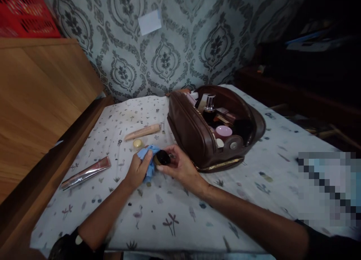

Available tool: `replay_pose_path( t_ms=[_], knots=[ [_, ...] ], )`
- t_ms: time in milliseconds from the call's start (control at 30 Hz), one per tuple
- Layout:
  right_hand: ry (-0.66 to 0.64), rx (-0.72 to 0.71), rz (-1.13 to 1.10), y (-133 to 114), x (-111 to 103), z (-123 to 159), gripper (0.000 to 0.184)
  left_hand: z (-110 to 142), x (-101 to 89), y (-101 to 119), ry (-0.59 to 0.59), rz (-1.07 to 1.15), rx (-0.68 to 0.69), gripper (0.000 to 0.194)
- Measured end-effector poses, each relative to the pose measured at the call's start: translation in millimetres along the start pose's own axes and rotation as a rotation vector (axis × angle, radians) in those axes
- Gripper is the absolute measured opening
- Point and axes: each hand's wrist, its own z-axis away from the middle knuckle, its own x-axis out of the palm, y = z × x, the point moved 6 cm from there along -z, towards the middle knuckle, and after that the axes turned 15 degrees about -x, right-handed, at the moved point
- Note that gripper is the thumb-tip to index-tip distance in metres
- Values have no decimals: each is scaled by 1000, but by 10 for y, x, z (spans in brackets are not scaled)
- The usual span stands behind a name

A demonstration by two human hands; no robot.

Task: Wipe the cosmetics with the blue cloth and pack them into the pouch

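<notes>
Near the middle of the table, my left hand [138,168] grips a light blue cloth [149,154], which is pressed against a small round jar with a black lid [163,157]. My right hand [182,168] holds that jar by its lid side, thumb below and fingers above. Behind my hands lie a small yellow-capped pot [137,143] and a beige tube [143,132]. A shiny rose-coloured tube [86,173] rests farther left. Right of my hands stands an unzipped brown makeup bag [188,128], with a bottle [210,104], a pink-lidded jar [223,131] and several other cosmetics inside.
A white patterned cloth [121,215] covers the table. A wooden panel [42,90] borders it on the left, with a red plastic basket [26,13] above. Patterned wallpaper [166,60] rises behind. Dark furniture [296,79] stands at the right; a blurred-out patch lies at the right edge.
</notes>
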Motion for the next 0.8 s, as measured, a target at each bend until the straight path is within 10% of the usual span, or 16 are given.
replay_pose_path(
  t_ms=[300,800],
  knots=[
    [-44,116,-51,-20,36,62,56,-43,64,-175,-85,21,-197,58],
    [-141,-375,584,-256,58,106,37,-13,4,-244,-16,64,-326,61]
  ],
)
